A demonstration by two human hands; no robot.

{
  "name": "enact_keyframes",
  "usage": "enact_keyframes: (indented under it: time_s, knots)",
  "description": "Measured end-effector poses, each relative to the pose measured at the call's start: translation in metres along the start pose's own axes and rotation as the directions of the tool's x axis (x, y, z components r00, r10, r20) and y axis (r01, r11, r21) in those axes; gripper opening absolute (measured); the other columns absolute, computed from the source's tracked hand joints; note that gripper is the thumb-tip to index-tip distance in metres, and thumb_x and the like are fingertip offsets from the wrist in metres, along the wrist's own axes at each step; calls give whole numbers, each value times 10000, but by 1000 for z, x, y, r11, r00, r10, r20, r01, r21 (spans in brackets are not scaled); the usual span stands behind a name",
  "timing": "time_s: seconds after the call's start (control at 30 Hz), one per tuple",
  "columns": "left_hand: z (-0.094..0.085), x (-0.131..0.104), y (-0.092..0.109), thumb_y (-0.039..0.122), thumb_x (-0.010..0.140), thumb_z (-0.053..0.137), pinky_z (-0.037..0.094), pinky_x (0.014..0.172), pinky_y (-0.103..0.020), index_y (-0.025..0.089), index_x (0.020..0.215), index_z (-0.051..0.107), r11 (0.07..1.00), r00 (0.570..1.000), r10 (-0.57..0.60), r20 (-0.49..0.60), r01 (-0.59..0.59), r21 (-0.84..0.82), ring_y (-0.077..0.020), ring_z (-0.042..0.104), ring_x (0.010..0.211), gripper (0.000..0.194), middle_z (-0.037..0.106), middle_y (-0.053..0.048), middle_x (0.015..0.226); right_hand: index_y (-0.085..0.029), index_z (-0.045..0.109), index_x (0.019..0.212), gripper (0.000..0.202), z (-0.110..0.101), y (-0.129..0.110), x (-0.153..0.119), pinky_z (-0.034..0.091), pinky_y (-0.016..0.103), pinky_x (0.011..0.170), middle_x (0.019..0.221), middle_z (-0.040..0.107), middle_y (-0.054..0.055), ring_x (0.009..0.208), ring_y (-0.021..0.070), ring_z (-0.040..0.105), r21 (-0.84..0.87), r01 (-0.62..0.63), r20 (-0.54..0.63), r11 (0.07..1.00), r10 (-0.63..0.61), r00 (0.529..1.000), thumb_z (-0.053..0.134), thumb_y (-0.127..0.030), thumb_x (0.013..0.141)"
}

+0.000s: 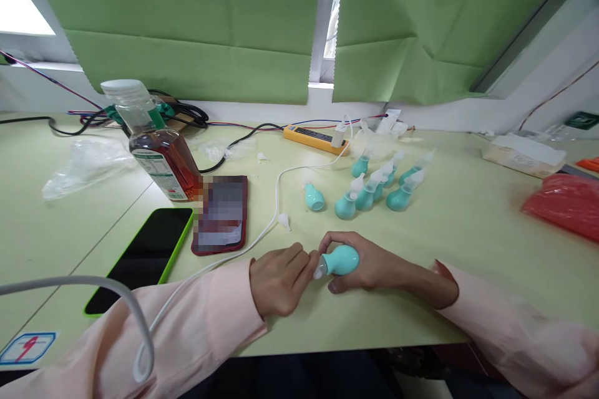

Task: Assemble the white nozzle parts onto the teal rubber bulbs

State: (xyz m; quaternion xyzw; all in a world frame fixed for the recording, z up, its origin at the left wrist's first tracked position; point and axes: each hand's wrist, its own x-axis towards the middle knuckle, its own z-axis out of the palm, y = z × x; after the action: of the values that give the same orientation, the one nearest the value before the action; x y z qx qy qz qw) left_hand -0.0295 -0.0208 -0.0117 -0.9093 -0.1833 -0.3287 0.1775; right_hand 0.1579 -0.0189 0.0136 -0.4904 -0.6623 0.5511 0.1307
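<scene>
A: Where is the teal bulb [343, 260] sitting?

B: Low over the near edge of the worktop [468, 224], cradled sideways in the right hand [374, 265], whose fingers curl closed around its round body. Held that way, the neck points toward the other hand.

A: And the left hand [279, 278]?

B: Its fingertips are pinched shut on the clear tip [319, 272] at the bulb's neck, so one hand steadies while the other works the small part.

A: What lies around them?

B: A loose clear tip [284, 220] lies just beyond, and a cluster of finished-looking bulbs [374, 190] stands farther back, well apart. To the left are a phone [143, 255] and a bottle [156, 143].
</scene>
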Motion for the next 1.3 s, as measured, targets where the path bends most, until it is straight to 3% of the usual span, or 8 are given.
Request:
enact_keyframes:
  time_s: [0.2, 0.33, 0.47, 0.63, 0.87, 1.03, 1.2, 1.3]
  knots:
    - [-3, 3, -2, 98, 808, 344, 346, 394, -263, 27, 882, 529, 999, 1000, 30, 0, -30, -26, -160, 496, 499, 210, 555, -57, 546, -220, 421, 919, 445, -4, 0, 1, 236, 124, 278, 565, 393, -88, 378, 23, 309, 146, -116, 187, 982, 88, 978, 670, -263, 552]
    - [-3, 7, -11, 233, 787, 465, 378, 415, -214, 94, 810, 576, 926, 978, -199, 62, 209, -315, -109, 483, 471, 180, 548, -24, 526, -222, 428, 954, 440, -2, -3, 0, 396, 184, 414, 754, 520, -29, 485, 60, 462, -85, 218, -55, 972, -223, 973, 655, -264, 579]
    - [-9, 10, -23, 326, 677, 580, 457, 530, -235, 116, 918, 569, 810, 932, -347, 107, 355, -466, -129, 535, 589, 320, 596, -49, 669, -203, 521, 847, 210, 0, 2, 0, 430, 246, 631, 769, 597, 2, 681, 130, 554, -493, 445, -275, 747, -620, 735, 591, -260, 658]
    - [-7, 9, -41, 96, 697, 467, 360, 850, -469, 130, 1110, 480, 949, 940, -284, 192, 303, -81, -295, 381, 1078, 414, 483, -96, 1189, -193, 536, 780, 209, -10, 12, 4, 439, 257, 578, 713, 616, 11, 636, 152, 568, -544, 319, -546, 776, -616, 568, 612, -330, 641]
    - [4, 7, -38, 12, 750, 422, 382, 747, -509, 137, 659, 614, 939, 925, -237, 297, 140, 314, -287, 485, 962, 247, 605, -99, 987, -203, 524, 952, 236, -1, 10, 2, 426, 258, 694, 902, 618, 34, 788, 165, 569, -579, 381, -356, 721, -643, 678, 500, -337, 759]
    - [-2, 13, -32, 17, 738, 452, 464, 569, -341, 85, 724, 587, 957, 800, -284, 528, 202, 209, -238, 545, 747, 152, 603, -112, 705, -190, 470, 777, 265, 1, 5, -7, 370, 241, 559, 634, 508, 6, 557, 118, 465, -588, 309, -262, 747, -537, 802, 260, -327, 865]
    - [0, 11, -29, 76, 761, 444, 484, 540, -345, 79, 869, 576, 919, 731, -377, 569, 369, 135, -253, 547, 770, 171, 579, -133, 755, -195, 411, 778, 264, 2, 3, -14, 345, 256, 526, 590, 455, 5, 535, 132, 436, -607, 233, -300, 760, -491, 818, 211, -350, 855]
    - [-2, 11, -27, 53, 747, 426, 500, 590, -348, 95, 1094, 486, 839, 751, -441, 492, 540, -71, -203, 556, 741, 355, 576, -107, 809, -193, 370, 882, 182, 4, 3, -13, 363, 273, 566, 719, 497, 27, 615, 154, 476, -632, 220, -320, 743, -509, 799, 372, -350, 791]
